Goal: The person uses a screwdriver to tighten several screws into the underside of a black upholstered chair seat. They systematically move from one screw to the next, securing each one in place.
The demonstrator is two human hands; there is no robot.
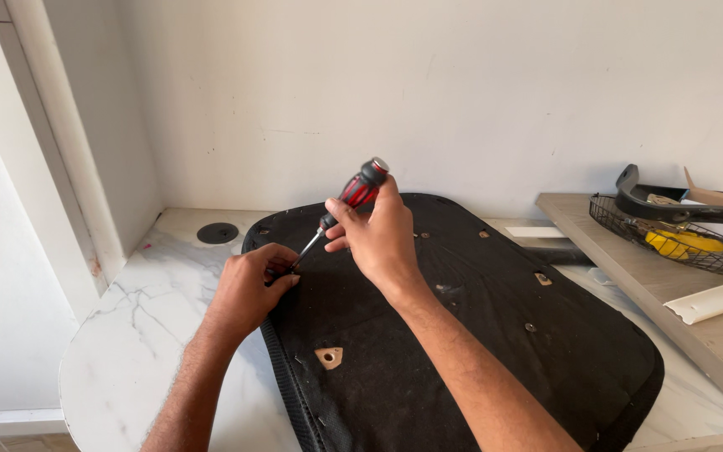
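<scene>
Hands drive a screwdriver near the seat panel's left edge.

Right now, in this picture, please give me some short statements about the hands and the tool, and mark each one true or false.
1. The right hand holds a screwdriver with a red and black handle. True.
2. The left hand rests flat on the white marble table. False: it pinches at the screwdriver tip, on the black seat panel.
3. A wire basket stands on the wooden board at the right. True.
4. The screwdriver lies in the basket. False: it is in the right hand.
</scene>
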